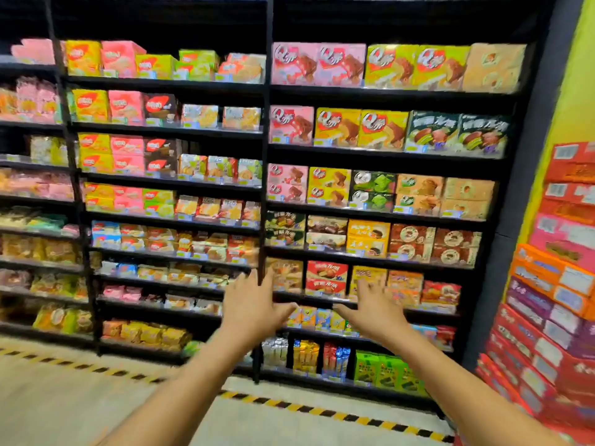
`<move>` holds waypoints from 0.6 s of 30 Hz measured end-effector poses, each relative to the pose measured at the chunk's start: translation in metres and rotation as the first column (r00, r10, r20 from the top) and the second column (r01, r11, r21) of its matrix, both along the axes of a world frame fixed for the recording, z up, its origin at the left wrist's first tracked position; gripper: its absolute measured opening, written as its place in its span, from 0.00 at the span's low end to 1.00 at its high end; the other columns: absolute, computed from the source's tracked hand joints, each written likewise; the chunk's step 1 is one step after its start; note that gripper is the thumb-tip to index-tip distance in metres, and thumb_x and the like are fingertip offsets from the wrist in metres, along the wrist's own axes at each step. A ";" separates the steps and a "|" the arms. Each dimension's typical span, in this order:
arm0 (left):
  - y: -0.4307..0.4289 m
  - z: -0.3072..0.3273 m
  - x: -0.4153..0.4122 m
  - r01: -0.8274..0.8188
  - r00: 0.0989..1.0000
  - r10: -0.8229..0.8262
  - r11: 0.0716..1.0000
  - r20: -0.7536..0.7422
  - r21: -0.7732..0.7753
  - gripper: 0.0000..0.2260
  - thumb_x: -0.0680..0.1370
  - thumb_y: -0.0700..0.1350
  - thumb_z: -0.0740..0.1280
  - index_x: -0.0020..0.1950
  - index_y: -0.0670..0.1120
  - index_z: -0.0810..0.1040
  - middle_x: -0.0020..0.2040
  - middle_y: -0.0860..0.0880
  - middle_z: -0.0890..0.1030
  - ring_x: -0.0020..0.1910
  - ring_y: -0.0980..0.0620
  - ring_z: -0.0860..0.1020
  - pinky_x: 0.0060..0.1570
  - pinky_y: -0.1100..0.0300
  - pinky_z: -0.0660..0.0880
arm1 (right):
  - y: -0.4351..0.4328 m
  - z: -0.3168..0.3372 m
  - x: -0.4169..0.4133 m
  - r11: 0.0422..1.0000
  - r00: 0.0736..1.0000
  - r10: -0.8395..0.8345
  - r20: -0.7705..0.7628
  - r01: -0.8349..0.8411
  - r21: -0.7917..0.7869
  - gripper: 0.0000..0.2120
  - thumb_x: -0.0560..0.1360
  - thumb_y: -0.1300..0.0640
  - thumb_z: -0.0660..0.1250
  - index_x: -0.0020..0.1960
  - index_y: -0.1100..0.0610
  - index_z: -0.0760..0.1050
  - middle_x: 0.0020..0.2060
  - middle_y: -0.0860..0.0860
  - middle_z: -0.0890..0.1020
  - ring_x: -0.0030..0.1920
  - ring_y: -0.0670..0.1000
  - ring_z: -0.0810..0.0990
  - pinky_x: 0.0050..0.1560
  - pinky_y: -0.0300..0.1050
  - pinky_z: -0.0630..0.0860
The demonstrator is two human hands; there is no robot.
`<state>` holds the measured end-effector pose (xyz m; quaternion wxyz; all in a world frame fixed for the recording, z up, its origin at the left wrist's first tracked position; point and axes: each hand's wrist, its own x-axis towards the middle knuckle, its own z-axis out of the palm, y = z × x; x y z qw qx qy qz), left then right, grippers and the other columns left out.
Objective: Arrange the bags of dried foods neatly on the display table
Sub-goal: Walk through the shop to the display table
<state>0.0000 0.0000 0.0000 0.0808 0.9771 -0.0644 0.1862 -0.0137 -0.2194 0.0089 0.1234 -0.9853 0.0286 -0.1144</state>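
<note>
Both my arms are stretched out in front of me in a shop aisle. My left hand [254, 304] is open with fingers spread and holds nothing. My right hand [370, 305] is open too, palm down, empty. Both hands hover in the air short of a tall black shelf unit [267, 156] packed with boxes and bags of snacks. Bags of food [151, 334] lie on the lower left shelves, well beyond my hands. No display table is in view.
A stack of red, orange and purple boxes [547, 317] rises at the right, close to my right arm. A yellow-black warning stripe [322, 410] runs along the pale floor at the foot of the shelves. A yellow-green wall [576, 91] stands at the far right.
</note>
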 end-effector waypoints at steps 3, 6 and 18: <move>0.017 -0.054 0.004 -0.109 0.984 0.106 0.994 -0.145 -0.013 0.39 0.72 0.72 0.55 0.77 0.51 0.57 0.75 0.43 0.63 0.74 0.41 0.61 0.70 0.46 0.62 | 0.021 -0.047 0.027 0.996 0.989 0.075 -0.126 -0.081 -0.037 0.38 0.73 0.33 0.58 0.73 0.55 0.56 0.71 0.58 0.66 0.70 0.62 0.63 0.65 0.60 0.65; 0.047 -0.119 -0.011 -0.246 0.929 0.227 0.969 -0.291 -0.031 0.38 0.73 0.70 0.57 0.77 0.50 0.57 0.76 0.42 0.62 0.74 0.41 0.60 0.70 0.48 0.61 | 0.057 -0.102 0.038 0.981 0.954 0.180 -0.239 -0.193 -0.032 0.37 0.73 0.35 0.59 0.72 0.56 0.58 0.69 0.59 0.67 0.69 0.62 0.64 0.65 0.59 0.65; 0.161 -0.337 -0.249 -0.826 0.394 0.609 0.563 -0.688 0.025 0.37 0.74 0.68 0.58 0.77 0.50 0.55 0.77 0.41 0.58 0.75 0.39 0.57 0.71 0.47 0.57 | 0.240 -0.314 -0.061 0.701 0.515 0.512 -0.688 -0.713 -0.012 0.35 0.74 0.36 0.59 0.73 0.56 0.58 0.70 0.61 0.66 0.70 0.63 0.63 0.66 0.58 0.63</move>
